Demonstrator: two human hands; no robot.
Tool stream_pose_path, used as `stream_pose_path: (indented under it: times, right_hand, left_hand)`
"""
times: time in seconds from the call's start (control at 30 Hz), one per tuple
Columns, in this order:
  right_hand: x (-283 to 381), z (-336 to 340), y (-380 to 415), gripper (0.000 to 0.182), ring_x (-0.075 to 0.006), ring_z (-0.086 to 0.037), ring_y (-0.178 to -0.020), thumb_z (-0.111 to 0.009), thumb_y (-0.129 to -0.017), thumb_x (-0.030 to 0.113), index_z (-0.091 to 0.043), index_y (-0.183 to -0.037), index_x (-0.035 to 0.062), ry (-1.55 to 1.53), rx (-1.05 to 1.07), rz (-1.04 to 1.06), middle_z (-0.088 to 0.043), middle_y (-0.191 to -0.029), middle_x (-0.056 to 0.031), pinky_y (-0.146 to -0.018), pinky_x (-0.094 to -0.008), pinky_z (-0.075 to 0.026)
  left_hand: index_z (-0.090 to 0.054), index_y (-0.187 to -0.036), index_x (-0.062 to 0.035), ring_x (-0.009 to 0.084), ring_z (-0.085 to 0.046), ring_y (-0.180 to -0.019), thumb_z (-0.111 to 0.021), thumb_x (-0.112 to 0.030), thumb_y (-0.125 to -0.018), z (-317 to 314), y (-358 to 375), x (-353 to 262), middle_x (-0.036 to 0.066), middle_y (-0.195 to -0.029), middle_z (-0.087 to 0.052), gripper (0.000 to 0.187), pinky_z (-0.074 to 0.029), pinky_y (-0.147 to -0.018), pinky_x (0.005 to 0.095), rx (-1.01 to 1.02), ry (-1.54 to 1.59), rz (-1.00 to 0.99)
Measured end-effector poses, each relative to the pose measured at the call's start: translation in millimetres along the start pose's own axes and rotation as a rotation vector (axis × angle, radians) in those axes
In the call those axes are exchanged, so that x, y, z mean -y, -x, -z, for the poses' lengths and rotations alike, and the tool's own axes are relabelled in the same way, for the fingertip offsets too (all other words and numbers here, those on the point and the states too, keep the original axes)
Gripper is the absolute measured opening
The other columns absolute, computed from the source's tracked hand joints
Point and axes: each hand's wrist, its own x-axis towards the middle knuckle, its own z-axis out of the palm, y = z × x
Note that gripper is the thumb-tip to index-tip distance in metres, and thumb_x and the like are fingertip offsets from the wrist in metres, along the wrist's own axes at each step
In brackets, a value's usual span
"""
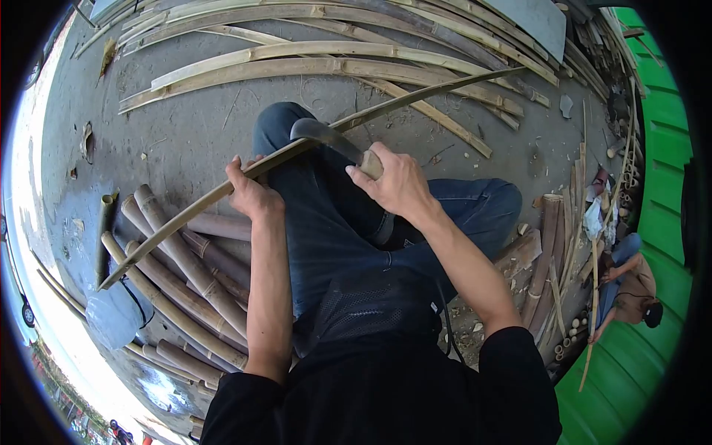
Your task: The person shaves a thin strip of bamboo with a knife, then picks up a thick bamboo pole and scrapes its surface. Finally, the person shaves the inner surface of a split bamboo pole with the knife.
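Note:
A long split bamboo strip runs diagonally across my raised knee, from the lower left up to the far right. My left hand grips it just left of the knee, with the thumb along its upper side. In my right hand is the pale wooden handle of a curved knife, fingers wrapped round it. The hooked blade points left and overlaps the strip beside the knee. Both of my legs, in blue jeans, are bent beneath the work.
Split bamboo lengths lie on the concrete ahead. Bamboo poles are piled at my left, near a clear plastic container. More bamboo pieces and shavings lie at right. Another person holds a thin strip beside a green metal wall.

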Motion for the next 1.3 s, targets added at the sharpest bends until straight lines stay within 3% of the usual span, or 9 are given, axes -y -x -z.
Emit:
stream_pose_path:
  times: [0.27,0.4,0.43,0.6,0.8,0.87,1.0,1.2,1.3]
  right_hand:
    - [-281.3,85.1,-22.0,0.058,-0.0449,-0.068,-0.088,-0.059,-0.091,0.053,-0.069,-0.092,-0.0041,0.363,-0.408,-0.695,-0.069,-0.089,-0.0294,-0.075,-0.0472,-0.053]
    - [-166.6,81.0,-17.5,0.052,-0.0383,-0.067,-0.067,-0.060,-0.093,0.052,-0.063,-0.084,0.0009,-0.113,-0.352,-0.632,-0.068,-0.072,-0.0163,-0.063,-0.0457,-0.052]
    - [-99.9,39.7,-7.2,0.048,-0.0391,-0.067,-0.066,-0.063,-0.091,0.052,-0.059,-0.088,0.0035,0.038,-0.456,-0.136,-0.066,-0.070,-0.0171,-0.061,-0.0480,-0.051]
    - [-68.3,-17.5,-12.1,0.052,-0.0455,-0.066,-0.073,-0.067,-0.088,0.050,-0.056,-0.101,0.0014,0.030,-0.188,-0.072,-0.066,-0.075,-0.0254,-0.067,-0.0522,-0.052]
    - [-333.1,77.4,-49.1,0.065,-0.0452,-0.066,-0.100,-0.058,-0.090,0.056,-0.063,-0.110,-0.0057,0.252,-0.425,-0.759,-0.068,-0.104,-0.0303,-0.085,-0.0500,-0.052]
    - [-392.0,121.6,-45.6,0.067,-0.0358,-0.070,-0.080,-0.060,-0.089,0.059,-0.066,-0.099,-0.0074,0.174,-0.440,-0.884,-0.070,-0.083,-0.0252,-0.073,-0.0430,-0.054]
    - [-232.4,134.1,-38.0,0.057,-0.0143,-0.060,-0.051,-0.062,-0.092,0.056,-0.065,-0.093,-0.0012,-0.198,-0.490,-0.602,-0.060,-0.064,-0.0077,-0.048,-0.0303,-0.048]
    - [-68.1,13.9,-2.3,0.053,-0.0374,-0.070,-0.068,-0.059,-0.093,0.055,-0.056,-0.094,0.0017,-0.023,-0.049,-0.085,-0.064,-0.066,-0.0187,-0.064,-0.0460,-0.056]
    - [-110.4,41.4,-11.5,0.052,-0.0423,-0.069,-0.072,-0.059,-0.094,0.051,-0.056,-0.096,-0.0003,-0.040,-0.090,-0.380,-0.067,-0.071,-0.0231,-0.068,-0.0502,-0.055]
  left_hand:
    - [-0.045,-0.109,0.0031,0.0272,-0.064,-0.084,-0.074,-0.025,-0.085,-0.5,-7.2,-0.5,0.012,-0.095,-0.054,0.048,-0.059,-0.082,0.0405,-0.024,0.004,0.039]
    - [-0.040,-0.124,0.0055,0.0279,-0.062,-0.096,-0.081,-0.035,-0.080,-11.7,1.8,-9.9,0.014,-0.113,-0.051,0.072,-0.058,-0.084,0.0413,-0.079,-0.081,0.043]
    - [-0.038,-0.129,0.0060,0.0281,-0.061,-0.101,-0.083,-0.039,-0.078,-18.3,4.1,-8.1,0.015,-0.120,-0.050,0.080,-0.057,-0.087,0.0424,-0.099,-0.122,0.035]
    - [-0.042,-0.123,0.0071,0.0279,-0.063,-0.095,-0.082,-0.042,-0.079,-9.8,-12.7,-4.7,0.014,-0.112,-0.051,0.077,-0.056,-0.084,0.0442,-0.081,-0.187,-0.012]
    - [-0.036,-0.132,0.0093,0.0301,-0.058,-0.109,-0.080,-0.040,-0.080,-16.9,-12.8,-1.6,0.016,-0.122,-0.047,0.084,-0.054,-0.092,0.0457,-0.092,-0.221,0.008]
    - [-0.034,-0.134,0.0098,0.0305,-0.057,-0.111,-0.080,-0.042,-0.080,-18.8,-8.8,-1.5,0.017,-0.124,-0.046,0.088,-0.053,-0.094,0.0456,-0.088,-0.219,0.000]
    - [-0.029,-0.138,0.0117,0.0309,-0.055,-0.115,-0.080,-0.047,-0.080,-19.6,-4.3,1.1,0.018,-0.129,-0.043,0.098,-0.049,-0.102,0.0452,-0.114,-0.227,-0.022]
    - [-0.038,-0.124,0.0057,0.0292,-0.059,-0.101,-0.072,-0.035,-0.087,2.1,-23.0,6.1,0.014,-0.107,-0.050,0.065,-0.051,-0.096,0.0436,0.025,-0.148,-0.046]
    - [-0.045,-0.110,0.0015,0.0272,-0.061,-0.087,-0.066,-0.027,-0.088,6.8,-28.3,4.6,0.012,-0.095,-0.052,0.042,-0.055,-0.085,0.0409,0.056,-0.139,-0.025]
